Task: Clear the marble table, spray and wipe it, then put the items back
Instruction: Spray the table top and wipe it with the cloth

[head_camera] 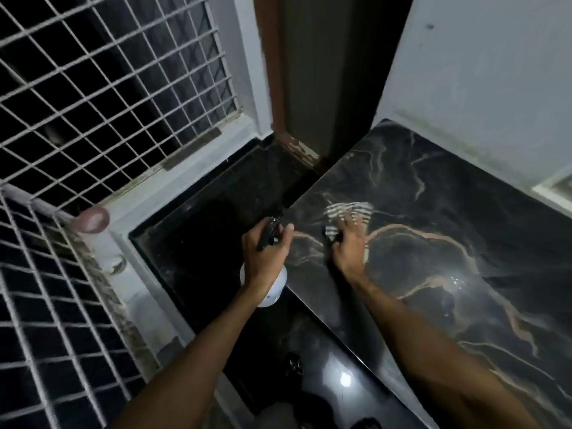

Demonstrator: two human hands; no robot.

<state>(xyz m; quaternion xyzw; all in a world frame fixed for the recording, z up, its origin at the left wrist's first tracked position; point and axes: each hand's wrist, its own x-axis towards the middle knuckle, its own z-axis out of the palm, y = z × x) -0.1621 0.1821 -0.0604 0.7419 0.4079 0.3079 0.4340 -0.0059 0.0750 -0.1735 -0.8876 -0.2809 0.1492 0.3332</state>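
Observation:
The dark marble table (433, 212) with tan veins fills the right half of the head view, and nothing but a cloth lies on its top. My right hand (348, 243) presses a striped black-and-white cloth (349, 210) flat on the marble near its left edge. My left hand (266, 252) grips a white spray bottle (274, 287) by its black trigger head, just left of the table's edge and above the floor. The bottle's lower body shows under my wrist.
A white metal window grille (93, 88) covers the wall at left, and a second grille stands at lower left. A glossy black floor (198, 243) lies between grille and table. A brown door frame (278, 88) and a pale wall (479, 72) stand behind.

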